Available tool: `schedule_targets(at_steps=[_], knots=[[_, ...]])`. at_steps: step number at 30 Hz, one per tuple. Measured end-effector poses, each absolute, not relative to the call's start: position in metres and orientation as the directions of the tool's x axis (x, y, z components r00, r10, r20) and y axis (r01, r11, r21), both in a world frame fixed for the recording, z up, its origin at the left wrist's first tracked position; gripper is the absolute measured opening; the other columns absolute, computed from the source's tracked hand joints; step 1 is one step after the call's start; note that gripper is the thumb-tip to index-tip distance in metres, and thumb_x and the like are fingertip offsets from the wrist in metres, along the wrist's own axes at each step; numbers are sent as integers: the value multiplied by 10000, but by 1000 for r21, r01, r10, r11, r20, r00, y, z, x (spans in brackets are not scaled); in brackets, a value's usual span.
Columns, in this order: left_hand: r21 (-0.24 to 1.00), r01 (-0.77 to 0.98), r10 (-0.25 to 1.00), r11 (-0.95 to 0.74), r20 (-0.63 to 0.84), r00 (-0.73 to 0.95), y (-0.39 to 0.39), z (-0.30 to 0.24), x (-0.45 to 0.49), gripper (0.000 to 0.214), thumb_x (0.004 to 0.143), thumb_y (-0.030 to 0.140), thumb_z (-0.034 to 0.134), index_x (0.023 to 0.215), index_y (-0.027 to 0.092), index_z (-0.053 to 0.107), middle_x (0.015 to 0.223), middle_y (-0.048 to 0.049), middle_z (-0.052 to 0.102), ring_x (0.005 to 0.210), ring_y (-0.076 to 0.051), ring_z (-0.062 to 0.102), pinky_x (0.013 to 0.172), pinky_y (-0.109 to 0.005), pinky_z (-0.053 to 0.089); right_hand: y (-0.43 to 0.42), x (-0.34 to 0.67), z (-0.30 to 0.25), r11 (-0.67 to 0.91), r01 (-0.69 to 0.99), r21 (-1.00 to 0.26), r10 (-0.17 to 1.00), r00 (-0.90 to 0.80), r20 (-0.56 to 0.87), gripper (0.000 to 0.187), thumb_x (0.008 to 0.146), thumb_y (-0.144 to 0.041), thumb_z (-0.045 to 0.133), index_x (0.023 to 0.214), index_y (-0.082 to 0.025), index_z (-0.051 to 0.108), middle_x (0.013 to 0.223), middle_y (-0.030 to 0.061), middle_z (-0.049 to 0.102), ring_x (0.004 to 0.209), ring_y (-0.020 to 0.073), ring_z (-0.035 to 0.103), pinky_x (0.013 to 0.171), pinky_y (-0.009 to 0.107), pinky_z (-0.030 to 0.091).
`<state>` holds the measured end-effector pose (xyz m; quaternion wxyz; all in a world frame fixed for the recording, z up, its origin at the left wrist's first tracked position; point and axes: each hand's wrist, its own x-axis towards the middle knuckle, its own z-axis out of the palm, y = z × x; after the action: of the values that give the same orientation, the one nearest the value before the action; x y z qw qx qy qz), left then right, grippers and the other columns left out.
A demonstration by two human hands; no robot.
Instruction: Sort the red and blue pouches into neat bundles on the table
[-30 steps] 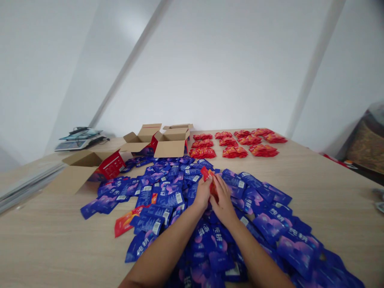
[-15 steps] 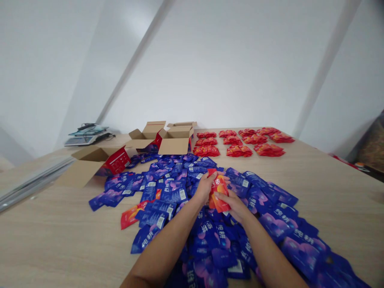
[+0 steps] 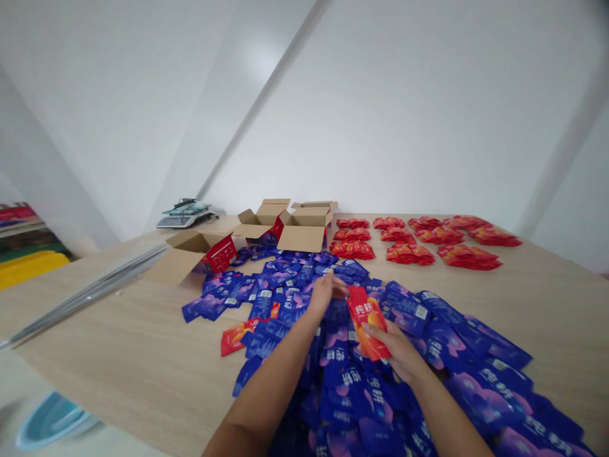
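Observation:
A red-and-orange pouch, with white lettering, is in my right hand; the thumb lies across its front, and whether more pouches sit behind it I cannot tell. Just left of its upper edge is my left hand, apart from it, fingers stretched out and nothing visible in them. Beneath both hands spreads a heap of blue-and-purple pouches. Among these, on the left, another red-and-orange pouch lies partly covered.
Open cardboard boxes stand behind the heap, with a tipped open box farther left. Red pouch stacks sit in rows at the back right. A scale, long grey strips and, below the table, a blue basin are leftward.
My left hand has let go of the red-and-orange pouch and moved off it; my right hand still holds it. The view has swung left, bringing in the basin and a yellow object.

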<state>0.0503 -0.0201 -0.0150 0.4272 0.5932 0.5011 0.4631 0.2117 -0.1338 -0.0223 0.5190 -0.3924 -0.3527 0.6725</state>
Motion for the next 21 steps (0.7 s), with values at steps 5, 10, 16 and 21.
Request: schedule_targets(at_steps=[5,10,16,21], knots=[[595,802,954,-60,271,-130,-4,-15,-46,313,897,234,336,879,122,628,943,-140,670,954,-224,604,877,-346,409,-124,220,-25,-212,-564,-798,969,-13,-248,350,602,-380,776,833,-154,639,651,46,702,547,193,661,493,284,549],[462,887,962,-21,250,-107,-1,-35,-95,301,763,99,517,1049,120,605,1233,-150,555,1215,-248,432,1032,-355,261,-117,223,-27,-257,-624,-738,948,-15,-318,337,632,-413,750,826,-158,645,666,58,716,541,188,665,493,275,556],[404,909,979,100,122,-162,30,-26,-118,312,761,170,536,1068,153,589,1216,-139,571,1177,-261,470,967,-348,325,-115,223,-32,-277,-642,-715,938,-20,-346,306,658,-413,732,829,-174,646,699,60,725,582,200,682,535,290,574],[510,849,986,139,7,-166,41,-14,-118,192,576,254,703,732,171,627,656,-16,644,712,-210,611,642,-250,434,-112,224,-36,-265,-650,-712,945,-28,-326,279,683,-404,710,844,-186,647,724,61,727,623,219,691,547,320,582]])
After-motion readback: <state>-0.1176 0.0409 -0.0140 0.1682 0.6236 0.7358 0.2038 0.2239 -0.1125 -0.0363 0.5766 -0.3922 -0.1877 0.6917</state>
